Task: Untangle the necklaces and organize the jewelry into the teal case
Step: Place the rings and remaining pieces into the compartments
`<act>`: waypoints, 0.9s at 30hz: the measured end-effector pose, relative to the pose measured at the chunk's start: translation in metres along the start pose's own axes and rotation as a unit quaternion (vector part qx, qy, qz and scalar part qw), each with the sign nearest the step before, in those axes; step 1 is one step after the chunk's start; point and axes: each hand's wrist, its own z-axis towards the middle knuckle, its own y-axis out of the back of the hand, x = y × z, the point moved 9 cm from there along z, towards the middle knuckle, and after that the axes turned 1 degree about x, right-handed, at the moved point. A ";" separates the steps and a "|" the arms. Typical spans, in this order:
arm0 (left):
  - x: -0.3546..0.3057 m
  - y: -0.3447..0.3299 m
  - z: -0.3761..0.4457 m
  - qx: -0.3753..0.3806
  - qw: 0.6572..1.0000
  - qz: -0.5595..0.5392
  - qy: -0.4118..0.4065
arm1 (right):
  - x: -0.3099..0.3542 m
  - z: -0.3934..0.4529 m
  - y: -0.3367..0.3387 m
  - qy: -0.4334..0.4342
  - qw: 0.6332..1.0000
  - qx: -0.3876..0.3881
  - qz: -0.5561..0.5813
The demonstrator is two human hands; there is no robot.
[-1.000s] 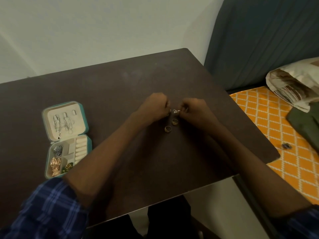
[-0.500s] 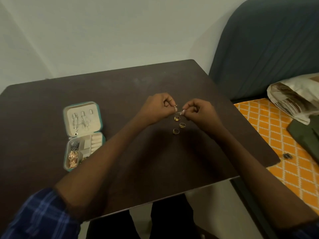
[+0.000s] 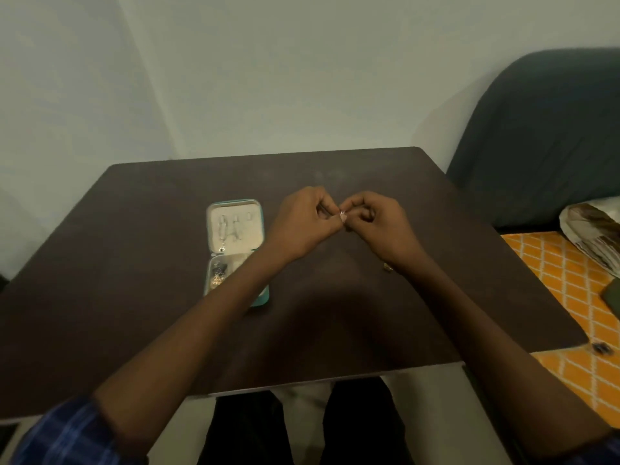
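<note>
Above the middle of the dark table, my left hand [image 3: 305, 223] and my right hand [image 3: 375, 223] meet fingertip to fingertip. Between them they pinch a small silver piece of jewelry [image 3: 342, 214]; it is too small to name further. The teal case [image 3: 260, 298] lies open just left of my left forearm, which covers part of its lower half. Its cream lid holds thin silver chains [image 3: 229, 228], and the lower tray holds dark and gold pieces [image 3: 218, 275]. One gold ring [image 3: 388, 267] shows beside my right wrist; other rings are hidden.
The dark brown table [image 3: 134, 263] stands against a pale wall. A dark cushion [image 3: 543, 139] and a bed with an orange patterned sheet [image 3: 563, 283] lie to the right, with a patterned pillow [image 3: 593, 236] and a small dark object [image 3: 600, 347] on it.
The camera has tilted up and turned left, so the case now appears nearer the centre. Both hands still pinch the small piece together. Two of the rings have gone out of sight behind my right arm.
</note>
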 end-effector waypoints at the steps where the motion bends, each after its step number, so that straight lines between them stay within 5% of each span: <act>1: 0.003 0.009 -0.005 -0.008 1.000 -0.003 0.004 | 0.005 0.001 -0.009 0.005 1.000 0.004 0.004; 14: 0.074 0.091 -0.056 -0.003 0.994 -0.027 0.103 | 0.039 0.013 -0.110 -0.001 1.000 0.018 0.000; 27: 0.152 0.073 -0.065 0.025 0.972 0.062 0.225 | 0.017 0.005 -0.144 -0.079 0.993 0.092 -0.010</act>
